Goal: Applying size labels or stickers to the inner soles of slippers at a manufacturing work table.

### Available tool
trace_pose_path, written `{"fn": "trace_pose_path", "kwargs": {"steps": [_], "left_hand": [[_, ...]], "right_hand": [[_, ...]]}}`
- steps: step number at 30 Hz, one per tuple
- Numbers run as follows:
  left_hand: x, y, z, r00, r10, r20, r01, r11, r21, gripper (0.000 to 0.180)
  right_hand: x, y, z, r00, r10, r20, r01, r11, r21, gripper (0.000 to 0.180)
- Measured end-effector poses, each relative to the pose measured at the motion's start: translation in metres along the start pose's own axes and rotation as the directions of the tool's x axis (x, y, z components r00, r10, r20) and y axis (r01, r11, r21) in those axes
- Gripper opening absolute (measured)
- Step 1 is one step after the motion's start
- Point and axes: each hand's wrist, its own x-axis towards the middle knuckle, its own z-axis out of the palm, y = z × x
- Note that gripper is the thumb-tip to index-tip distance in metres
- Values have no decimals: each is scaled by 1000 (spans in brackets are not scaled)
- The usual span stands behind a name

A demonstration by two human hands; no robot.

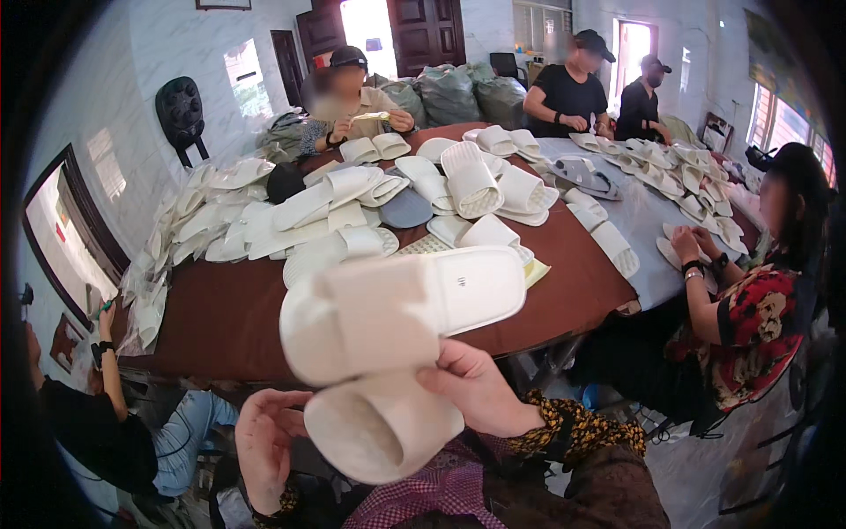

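Observation:
My right hand (480, 388) is closed on a pair of cream-white slide slippers, its thumb pressing where the two meet. The upper slipper (379, 304) is held with its wide strap toward me and its white insole reaching out to the right. Below it, the second slipper (383, 428) is tilted, so that the dark hollow under its strap shows. My left hand (269, 441) is beside the lower slipper's left edge, fingers loosely bent and apart, holding nothing. Whether its fingertips touch the slipper I cannot tell.
Beyond the pair, a brown-covered table (564, 264) bears a heap of white slippers (326, 198), a grey slipper (406, 209) and a black cap (285, 182). Several people work around it. More slippers lie on a pale cloth (656, 264) at right. Stuffed sacks (449, 95) stand behind.

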Motion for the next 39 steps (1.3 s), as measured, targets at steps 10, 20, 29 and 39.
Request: {"fn": "trace_pose_path", "kwargs": {"steps": [10, 20, 29, 39], "left_hand": [[4, -26, -28, 995, -31, -98, 61, 945, 322, 30], [71, -73, -41, 933, -202, -298, 143, 968, -207, 42], [111, -91, -58, 937, -196, -288, 97, 941, -325, 40], [130, -118, -75, 872, 17, -490, -17, 1000, 3, 47]], "right_hand": [[79, 16, 28, 989, -84, 124, 47, 960, 276, 51], [158, 66, 61, 990, -8, 141, -39, 943, 329, 45], [174, 77, 57, 993, -81, 88, 57, 967, 247, 49], [183, 83, 39, 984, 145, 102, -132, 983, -125, 35]]}}
